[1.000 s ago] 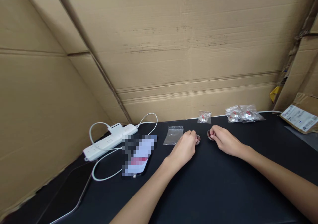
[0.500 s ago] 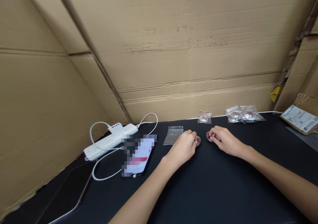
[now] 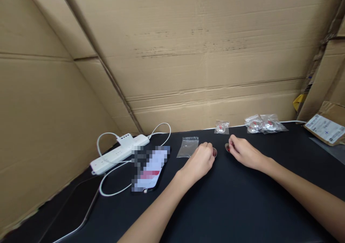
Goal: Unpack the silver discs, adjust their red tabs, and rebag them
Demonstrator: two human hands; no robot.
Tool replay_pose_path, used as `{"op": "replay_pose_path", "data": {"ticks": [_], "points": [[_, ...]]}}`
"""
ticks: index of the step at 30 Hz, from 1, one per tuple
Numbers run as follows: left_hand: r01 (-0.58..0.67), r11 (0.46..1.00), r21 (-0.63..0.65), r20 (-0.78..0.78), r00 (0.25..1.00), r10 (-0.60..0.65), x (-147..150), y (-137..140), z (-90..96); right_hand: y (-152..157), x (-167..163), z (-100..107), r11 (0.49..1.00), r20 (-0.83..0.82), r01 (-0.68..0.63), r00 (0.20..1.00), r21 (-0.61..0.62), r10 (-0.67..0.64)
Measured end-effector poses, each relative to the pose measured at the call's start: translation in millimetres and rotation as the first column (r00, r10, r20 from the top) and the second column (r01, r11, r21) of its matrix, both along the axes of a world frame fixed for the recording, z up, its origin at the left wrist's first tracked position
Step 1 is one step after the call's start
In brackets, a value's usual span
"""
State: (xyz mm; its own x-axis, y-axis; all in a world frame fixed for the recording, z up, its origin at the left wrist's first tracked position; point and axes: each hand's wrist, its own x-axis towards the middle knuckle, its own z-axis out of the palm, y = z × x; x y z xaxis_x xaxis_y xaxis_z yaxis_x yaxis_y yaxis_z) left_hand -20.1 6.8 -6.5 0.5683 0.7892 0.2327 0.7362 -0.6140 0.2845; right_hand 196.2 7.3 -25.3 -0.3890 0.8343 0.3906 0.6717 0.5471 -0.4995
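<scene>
My left hand (image 3: 202, 157) is closed, its fingers pinching a small metal cymbal (image 3: 215, 152) whose rim shows past the fingertips. Opposite it, my right hand (image 3: 244, 151) pinches a second small metal cymbal (image 3: 226, 147) with a red part at its centre. The two discs stand apart, a short gap between them, just above the black tabletop (image 3: 231, 207). My fingers hide most of both discs. A clear plastic bag (image 3: 188, 147) lies flat just left of my left hand.
Along the back lie a bagged silver disc (image 3: 220, 128) with red on it and several more bagged discs (image 3: 269, 124). Leftward are a phone (image 3: 152, 171), a white power strip (image 3: 118, 155) with cables and a dark tablet (image 3: 72, 210). A labelled cardboard packet (image 3: 327, 128) sits right; a cardboard wall (image 3: 188, 67) rises behind.
My right hand has shifted slightly, its fingers drawn up and a little to the right, with its cymbal tilted differently. My left hand has barely moved.
</scene>
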Motion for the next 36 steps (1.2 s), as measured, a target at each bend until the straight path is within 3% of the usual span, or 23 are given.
{"op": "replay_pose_path", "data": {"ticks": [10,19,27,36], "points": [[-0.043,0.999,0.017,-0.055,0.998,0.044,6.1,-2.6,-0.3,1.3,-0.5,-4.3,0.998,-0.005,-0.050,0.999,0.025,0.051],[-0.032,0.999,-0.023,0.061,0.998,0.033,3.4,2.4,-2.9,0.8,2.6,-0.5,0.996,0.021,-0.091,0.996,-0.007,0.091],[-0.024,0.995,-0.101,0.117,0.992,0.035,-1.2,3.0,1.7,-0.3,-1.5,-2.6,0.997,0.182,-0.072,0.981,0.034,0.064],[0.018,0.977,-0.213,0.140,0.990,0.012,-5.6,-1.1,11.1,-0.8,-0.8,-3.2,0.996,0.165,-0.083,0.984,0.043,0.075]]}}
